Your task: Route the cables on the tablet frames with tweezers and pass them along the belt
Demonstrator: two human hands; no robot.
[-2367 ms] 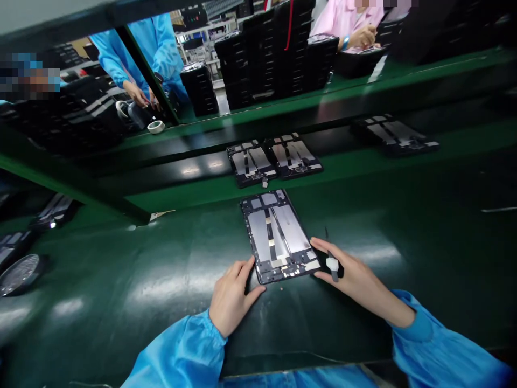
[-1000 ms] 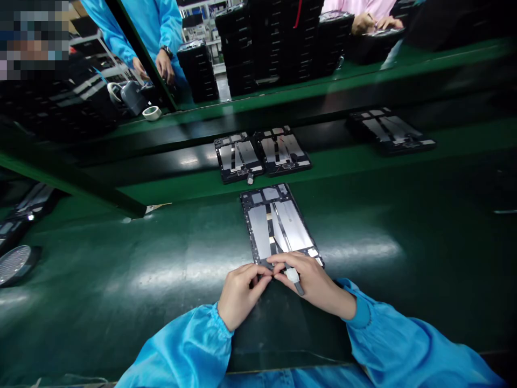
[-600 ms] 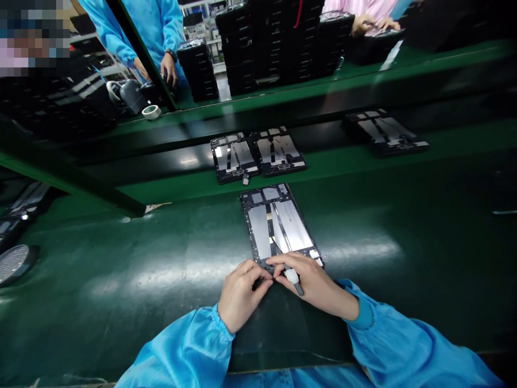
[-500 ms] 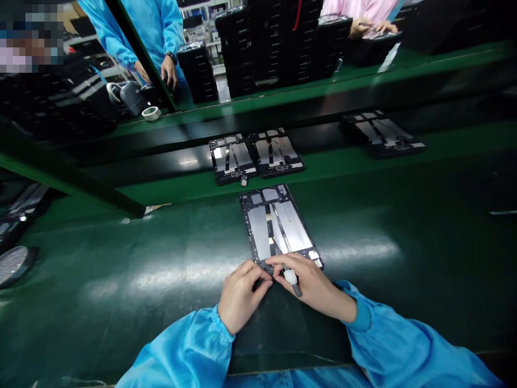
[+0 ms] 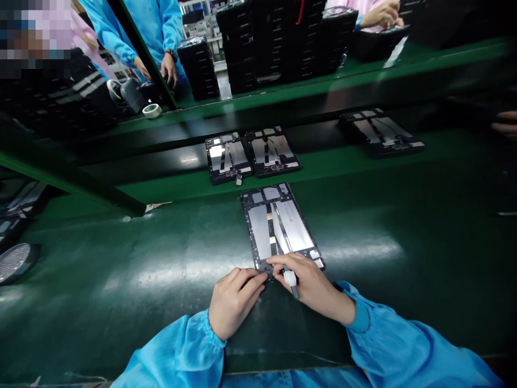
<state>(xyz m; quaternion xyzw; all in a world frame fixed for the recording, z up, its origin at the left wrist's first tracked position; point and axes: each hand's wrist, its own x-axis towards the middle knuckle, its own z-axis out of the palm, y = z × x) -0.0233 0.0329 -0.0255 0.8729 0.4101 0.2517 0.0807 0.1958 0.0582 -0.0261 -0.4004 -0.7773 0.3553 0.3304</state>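
An opened tablet (image 5: 278,226) lies back-up on the green mat, its grey plates and black frame showing. My right hand (image 5: 309,280) is curled on its near edge, fingertips pressed to the frame, with a thin dark tool that has a white collar (image 5: 290,278) held in the fingers. My left hand (image 5: 232,304) rests on the mat just left of the near edge, fingers bent and touching the tablet's corner, with nothing seen in it.
Two more opened tablets (image 5: 251,154) lie side by side on the dark belt beyond, another (image 5: 379,132) farther right. A round grille (image 5: 14,262) sits at the left edge. Stacked black trays (image 5: 278,46), a tape roll (image 5: 152,111) and other people's hands are at the back.
My left hand has drawn back slightly toward me and to the left. The tablets on the belt have drifted left. My right hand keeps its place on the near edge.
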